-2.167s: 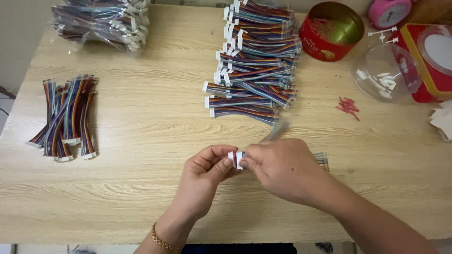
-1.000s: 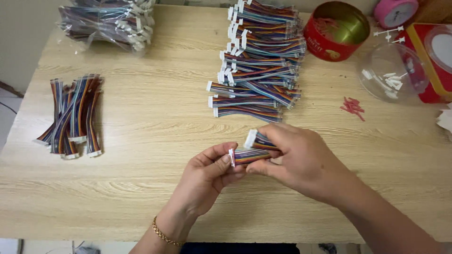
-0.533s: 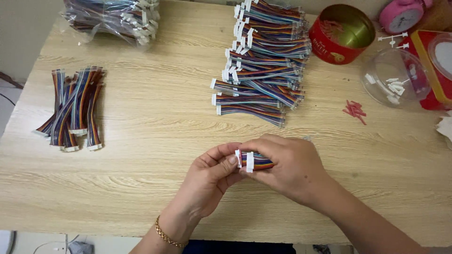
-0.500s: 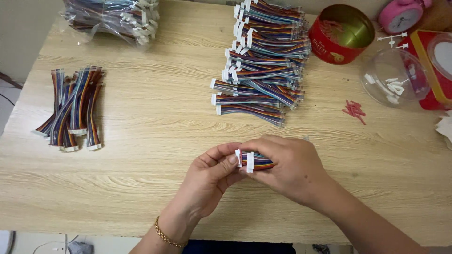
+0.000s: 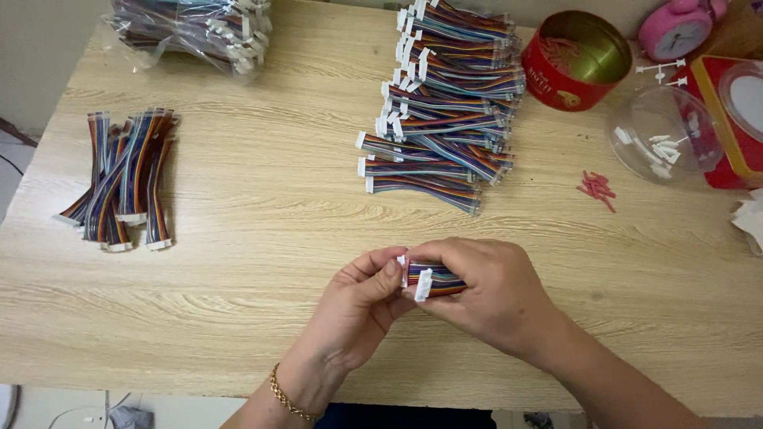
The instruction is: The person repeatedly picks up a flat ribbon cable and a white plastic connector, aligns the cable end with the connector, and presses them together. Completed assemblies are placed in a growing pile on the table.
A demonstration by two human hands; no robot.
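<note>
Both hands meet over the front middle of the wooden table (image 5: 262, 206). My left hand (image 5: 362, 306) pinches the white connector end of a short multicoloured ribbon cable (image 5: 429, 280). My right hand (image 5: 493, 294) wraps around the cable's folded body, its two white connectors side by side between the thumbs. Directly beyond the hands lies a long stack of the same cables (image 5: 445, 103). A smaller bundle of bent cables (image 5: 123, 179) rests at the left.
A clear bag of more cables (image 5: 191, 32) sits at the back left. At the back right are an open red round tin (image 5: 580, 59), a clear plastic lid with white pins (image 5: 664, 135), small red pieces (image 5: 596, 188), a pink alarm clock (image 5: 675, 28) and a red box (image 5: 735, 111).
The cable was stretched out between the hands, then folded; its two connectors now sit together. The hands stayed at the table's front middle.
</note>
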